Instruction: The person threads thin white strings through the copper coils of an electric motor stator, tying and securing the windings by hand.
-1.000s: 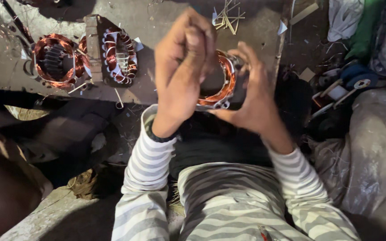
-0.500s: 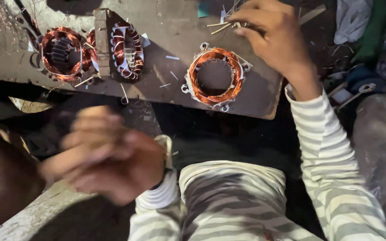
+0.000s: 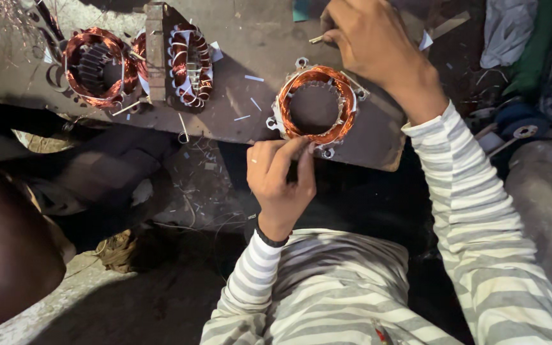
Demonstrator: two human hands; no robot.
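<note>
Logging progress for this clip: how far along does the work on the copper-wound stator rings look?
Looks done: two copper-wound stators sit aside on the work board, windings in place. In hand: a third stator lies flat near the board edge; the left hand pinches at its lower rim, while the right hand holds a thin pale strip above it. What is left on this ring cannot be told.

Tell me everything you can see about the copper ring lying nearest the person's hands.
The copper ring is a round motor winding: shiny orange wire bundled around a toothed metal core with an open middle. Small silver lugs stick out around its rim, and white slips show between the coils. It lies flat near the front edge of the grey board. The left hand touches its near rim; the right hand hovers beyond it, pinching a thin stick.
</note>
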